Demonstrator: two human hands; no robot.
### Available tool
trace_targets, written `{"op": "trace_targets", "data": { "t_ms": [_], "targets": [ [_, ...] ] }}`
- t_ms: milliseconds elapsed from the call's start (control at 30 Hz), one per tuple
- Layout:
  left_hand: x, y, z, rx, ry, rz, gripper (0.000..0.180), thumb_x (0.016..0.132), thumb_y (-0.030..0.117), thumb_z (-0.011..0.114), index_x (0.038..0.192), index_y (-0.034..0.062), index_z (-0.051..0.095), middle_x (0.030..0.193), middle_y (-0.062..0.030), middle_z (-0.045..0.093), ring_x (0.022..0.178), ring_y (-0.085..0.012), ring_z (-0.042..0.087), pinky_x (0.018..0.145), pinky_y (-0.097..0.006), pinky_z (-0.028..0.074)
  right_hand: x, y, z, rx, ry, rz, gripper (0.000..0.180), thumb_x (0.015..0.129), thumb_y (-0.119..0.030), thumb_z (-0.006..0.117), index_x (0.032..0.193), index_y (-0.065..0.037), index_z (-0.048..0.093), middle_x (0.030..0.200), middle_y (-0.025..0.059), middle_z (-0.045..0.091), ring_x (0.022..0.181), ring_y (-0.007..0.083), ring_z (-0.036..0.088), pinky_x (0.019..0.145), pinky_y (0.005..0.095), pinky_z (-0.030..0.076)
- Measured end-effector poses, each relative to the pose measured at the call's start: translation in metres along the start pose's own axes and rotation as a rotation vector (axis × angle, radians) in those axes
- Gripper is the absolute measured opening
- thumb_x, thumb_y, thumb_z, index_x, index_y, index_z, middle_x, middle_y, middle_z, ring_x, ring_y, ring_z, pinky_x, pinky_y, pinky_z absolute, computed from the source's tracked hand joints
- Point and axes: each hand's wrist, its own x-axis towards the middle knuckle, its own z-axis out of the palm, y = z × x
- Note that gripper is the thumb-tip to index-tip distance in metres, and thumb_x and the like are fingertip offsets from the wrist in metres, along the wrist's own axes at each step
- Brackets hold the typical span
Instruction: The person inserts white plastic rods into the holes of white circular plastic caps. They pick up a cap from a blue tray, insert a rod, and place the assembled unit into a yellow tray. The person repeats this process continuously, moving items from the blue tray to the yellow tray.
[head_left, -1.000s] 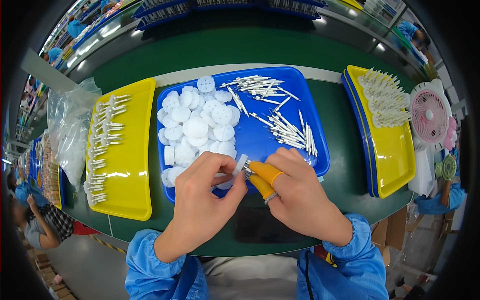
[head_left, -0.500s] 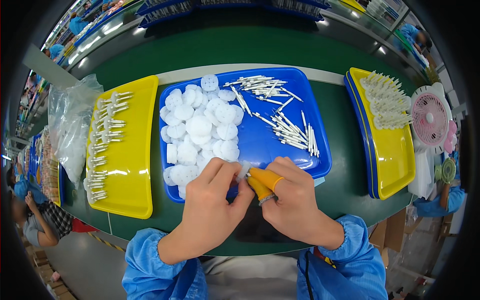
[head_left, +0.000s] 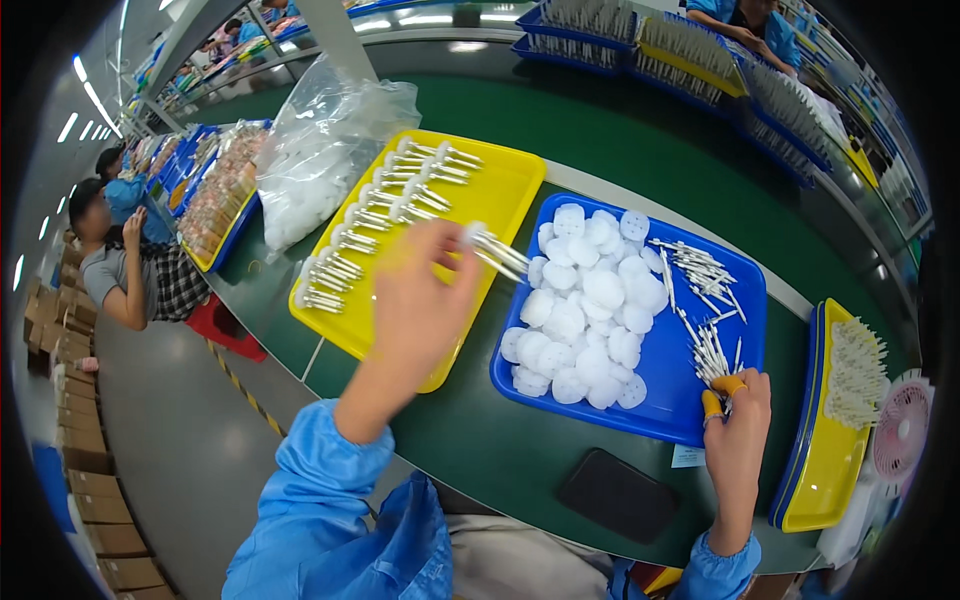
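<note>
The left hand point(head_left: 425, 290) was closed on an assembled white piece with metal pins point(head_left: 497, 252), held above the inner edge of the yellow tray point(head_left: 505, 185); a moment before, both hands worked together low at the blue tray point(head_left: 745, 300). The right hand point(head_left: 738, 420), with orange finger covers, pinched at the loose pins point(head_left: 712, 350) in that tray's right corner. White round discs point(head_left: 585, 310) filled its left part. A clear plastic bag point(head_left: 320, 150) lay behind the yellow tray. Green table point(head_left: 470, 440) stayed free near the black phone point(head_left: 618, 494).
</note>
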Motion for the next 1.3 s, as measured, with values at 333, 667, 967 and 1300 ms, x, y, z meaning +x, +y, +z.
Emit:
{"op": "trace_targets", "data": {
  "t_ms": [333, 667, 967, 1300],
  "targets": [
    [0.023, -0.108, -0.042, 0.238, -0.043, -0.226, 0.017, 0.092, 0.014, 0.077, 0.099, -0.0015, 0.075, 0.093, -0.0192, 0.079, 0.077, -0.0344, 0.077, 0.074, -0.043, 0.06, 0.002, 0.008, 0.004, 0.003, -0.02, -0.07, 0.015, 0.085, 0.012, 0.071, 0.1, 0.009, 0.07, 0.102, 0.021, 0.063, 0.097, 0.0398, 0.061, 0.087, 0.0476, 0.05],
    [0.016, -0.102, -0.036, 0.386, -0.012, -0.093, 0.025, 0.093, 0.016, 0.08, 0.11, -0.0001, 0.072, 0.104, -0.0187, 0.075, 0.087, -0.0347, 0.074, 0.078, -0.044, 0.057, -0.003, 0.002, 0.006, 0.269, 0.003, -0.001, 0.029, 0.088, 0.008, 0.073, 0.117, 0.007, 0.074, 0.097, 0.0236, 0.071, 0.08, 0.0401, 0.069, 0.072, 0.0465, 0.055],
    [0.011, 0.056, 0.028, -0.121, -0.363, 0.387, 0.025, 0.095, 0.01, 0.077, 0.117, -0.0005, 0.073, 0.113, -0.0178, 0.073, 0.103, -0.0366, 0.07, 0.089, -0.044, 0.056, -0.004, -0.001, 0.001, 0.326, -0.07, -0.148, 0.038, 0.082, 0.01, 0.07, 0.121, 0.01, 0.075, 0.094, 0.0224, 0.065, 0.083, 0.0416, 0.065, 0.075, 0.0478, 0.052],
    [0.025, 0.088, 0.048, -0.261, -0.479, 0.306, 0.012, 0.102, 0.006, 0.071, 0.111, -0.0029, 0.071, 0.106, -0.0146, 0.072, 0.091, -0.0293, 0.075, 0.078, -0.039, 0.059, -0.001, -0.02, -0.016, 0.558, -0.027, -0.276, 0.044, 0.081, 0.013, 0.072, 0.124, 0.004, 0.076, 0.093, 0.0178, 0.064, 0.084, 0.0356, 0.061, 0.073, 0.0429, 0.051]
  ]
}}
